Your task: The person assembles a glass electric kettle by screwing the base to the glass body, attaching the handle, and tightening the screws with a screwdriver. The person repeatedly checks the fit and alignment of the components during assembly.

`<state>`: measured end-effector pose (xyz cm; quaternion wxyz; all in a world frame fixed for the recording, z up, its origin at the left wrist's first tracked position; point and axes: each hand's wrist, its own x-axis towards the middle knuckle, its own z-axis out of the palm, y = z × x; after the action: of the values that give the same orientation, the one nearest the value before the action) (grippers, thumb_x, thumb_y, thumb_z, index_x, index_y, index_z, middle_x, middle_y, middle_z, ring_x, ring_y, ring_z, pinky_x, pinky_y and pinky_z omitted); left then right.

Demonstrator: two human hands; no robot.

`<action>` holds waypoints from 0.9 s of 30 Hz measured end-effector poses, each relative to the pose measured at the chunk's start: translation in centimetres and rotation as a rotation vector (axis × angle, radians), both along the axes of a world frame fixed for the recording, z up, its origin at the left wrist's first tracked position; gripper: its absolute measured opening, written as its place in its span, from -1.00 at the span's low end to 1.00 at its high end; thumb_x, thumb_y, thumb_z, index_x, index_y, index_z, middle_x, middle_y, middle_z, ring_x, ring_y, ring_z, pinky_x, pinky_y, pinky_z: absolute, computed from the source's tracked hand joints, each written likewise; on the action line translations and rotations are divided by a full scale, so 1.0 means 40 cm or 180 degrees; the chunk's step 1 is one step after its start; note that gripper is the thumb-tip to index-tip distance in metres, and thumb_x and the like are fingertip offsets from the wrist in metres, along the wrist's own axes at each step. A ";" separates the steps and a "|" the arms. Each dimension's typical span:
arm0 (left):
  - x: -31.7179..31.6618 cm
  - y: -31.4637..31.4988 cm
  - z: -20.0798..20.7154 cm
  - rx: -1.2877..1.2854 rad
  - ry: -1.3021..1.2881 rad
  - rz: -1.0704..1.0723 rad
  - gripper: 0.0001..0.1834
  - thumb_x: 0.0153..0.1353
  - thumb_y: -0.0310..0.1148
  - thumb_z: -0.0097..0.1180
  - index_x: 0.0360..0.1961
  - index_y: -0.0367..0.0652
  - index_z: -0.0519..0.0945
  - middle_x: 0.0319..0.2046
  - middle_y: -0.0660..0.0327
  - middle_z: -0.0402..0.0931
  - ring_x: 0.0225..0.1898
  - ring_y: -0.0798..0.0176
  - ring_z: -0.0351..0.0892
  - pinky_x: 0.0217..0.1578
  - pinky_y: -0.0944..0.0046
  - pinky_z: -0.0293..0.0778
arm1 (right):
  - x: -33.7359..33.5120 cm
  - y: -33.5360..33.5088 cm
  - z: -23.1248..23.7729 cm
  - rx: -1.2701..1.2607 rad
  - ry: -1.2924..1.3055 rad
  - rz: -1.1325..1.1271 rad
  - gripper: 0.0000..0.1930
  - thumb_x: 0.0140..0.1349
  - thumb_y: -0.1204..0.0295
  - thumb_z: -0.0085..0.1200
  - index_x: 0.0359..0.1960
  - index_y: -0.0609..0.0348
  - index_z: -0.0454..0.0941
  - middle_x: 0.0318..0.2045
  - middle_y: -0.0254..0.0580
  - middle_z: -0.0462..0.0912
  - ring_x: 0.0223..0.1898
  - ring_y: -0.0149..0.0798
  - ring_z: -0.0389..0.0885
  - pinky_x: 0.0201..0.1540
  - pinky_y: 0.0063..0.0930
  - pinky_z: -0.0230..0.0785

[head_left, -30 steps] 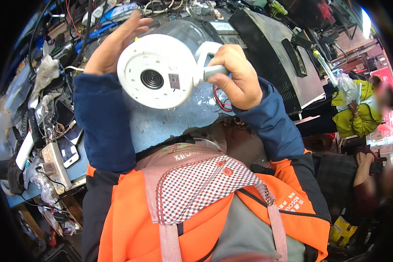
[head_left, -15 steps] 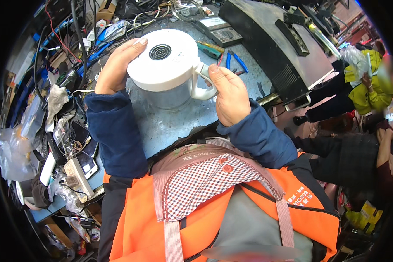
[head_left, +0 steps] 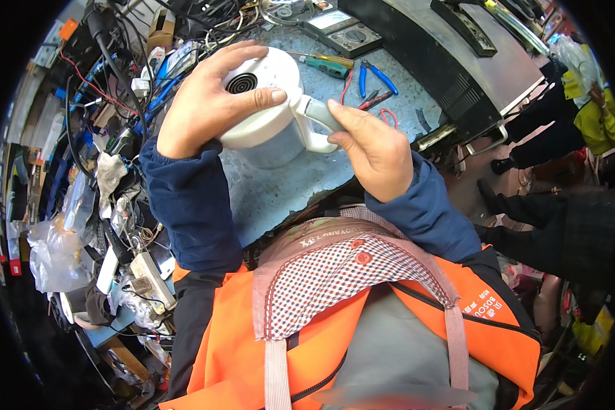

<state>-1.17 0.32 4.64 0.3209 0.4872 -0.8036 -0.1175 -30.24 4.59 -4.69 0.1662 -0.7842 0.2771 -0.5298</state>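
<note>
Above the blue bench, both hands hold a white kettle turned bottom-up, its round base with a dark socket facing the camera. The left hand lies spread over the base, fingers curled across its rim and thumb pressed along the near edge, clasping the body. The right hand closes around the pale handle, thumb on top. The kettle hangs just over the bench, close to the person's chest and the orange vest.

Farther back on the bench lie a green screwdriver, blue pliers and a red wire, well apart from the kettle. A grey meter sits beyond them beside a black case. Tangled cables and a power strip crowd the left side. At the right edge, another person in a yellow jacket stands well apart.
</note>
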 end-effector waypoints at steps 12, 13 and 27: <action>-0.012 0.007 0.006 0.0185 0.0193 0.0005 -0.05 0.00 0.15 0.72 0.31 -0.23 0.72 0.42 -0.12 0.58 0.44 -0.15 0.57 0.45 -0.04 0.44 | -0.015 0.036 0.014 -0.0387 0.0434 -0.0447 -0.39 0.19 0.69 0.41 0.34 0.31 0.63 -0.01 0.08 0.75 -0.15 0.06 0.81 -0.12 -0.17 0.70; -0.012 0.006 0.006 0.0214 0.0229 -0.0004 -0.05 0.00 0.15 0.72 0.31 -0.23 0.72 0.42 -0.12 0.58 0.44 -0.15 0.57 0.45 -0.05 0.44 | -0.023 0.031 0.011 -0.0303 0.0404 -0.0369 -0.38 0.19 0.70 0.41 0.35 0.30 0.63 -0.02 0.08 0.75 -0.14 0.06 0.80 -0.11 -0.17 0.69; -0.008 -0.002 0.005 0.0259 0.0230 -0.0058 -0.08 0.00 0.15 0.72 0.31 -0.18 0.74 0.44 -0.15 0.54 0.47 -0.18 0.54 0.47 -0.07 0.42 | -0.019 0.018 0.012 -0.0344 0.0495 -0.0297 -0.37 0.18 0.65 0.37 0.37 0.26 0.64 -0.09 -0.02 0.66 -0.18 0.04 0.70 -0.08 -0.16 0.60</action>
<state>-1.47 0.24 4.86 0.3285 0.4879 -0.7905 -0.1705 -31.01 5.33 -4.23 0.0767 -0.8170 0.2964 -0.4887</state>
